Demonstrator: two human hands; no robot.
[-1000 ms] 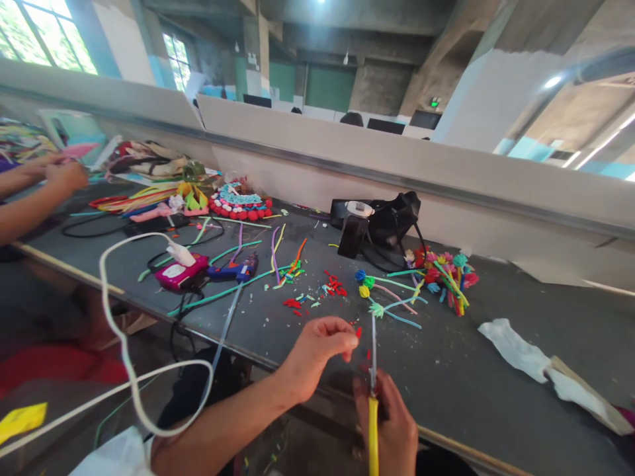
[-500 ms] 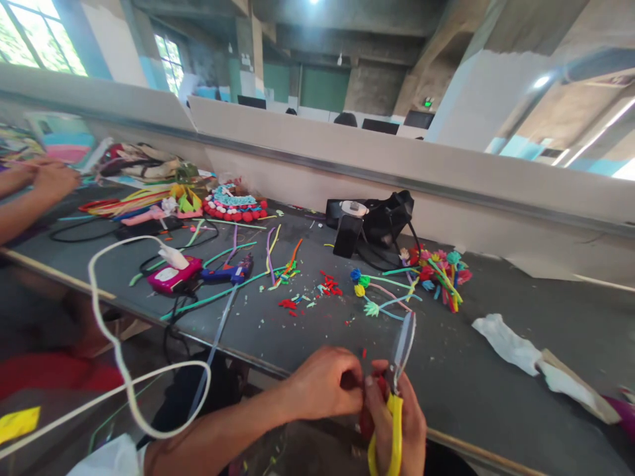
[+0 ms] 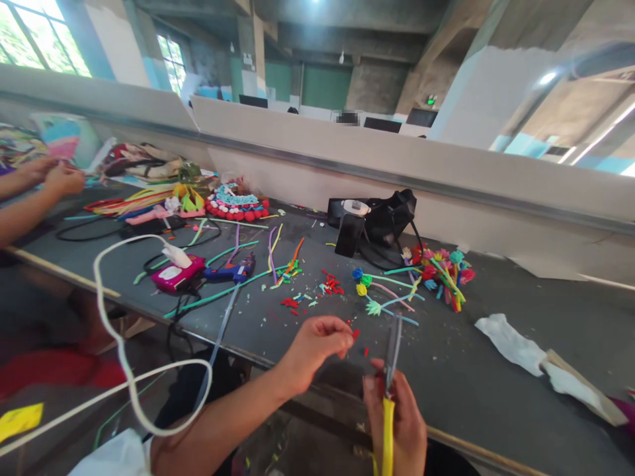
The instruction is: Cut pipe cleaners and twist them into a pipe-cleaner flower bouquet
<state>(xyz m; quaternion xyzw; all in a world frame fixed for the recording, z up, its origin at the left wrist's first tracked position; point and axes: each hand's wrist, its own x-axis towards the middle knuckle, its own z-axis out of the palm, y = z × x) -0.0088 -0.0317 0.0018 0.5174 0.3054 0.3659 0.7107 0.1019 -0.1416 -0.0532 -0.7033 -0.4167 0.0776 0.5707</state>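
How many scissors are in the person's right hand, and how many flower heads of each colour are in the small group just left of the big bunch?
Scissors in the right hand: 1
Blue flower head: 1
Green flower head: 1
Yellow flower head: 1
Pale mint flower head: 1
Total: 5

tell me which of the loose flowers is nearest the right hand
The pale mint-green flower, lowest in the picture; the blue flower, bright green flower and yellow flower lie farther from the right hand.
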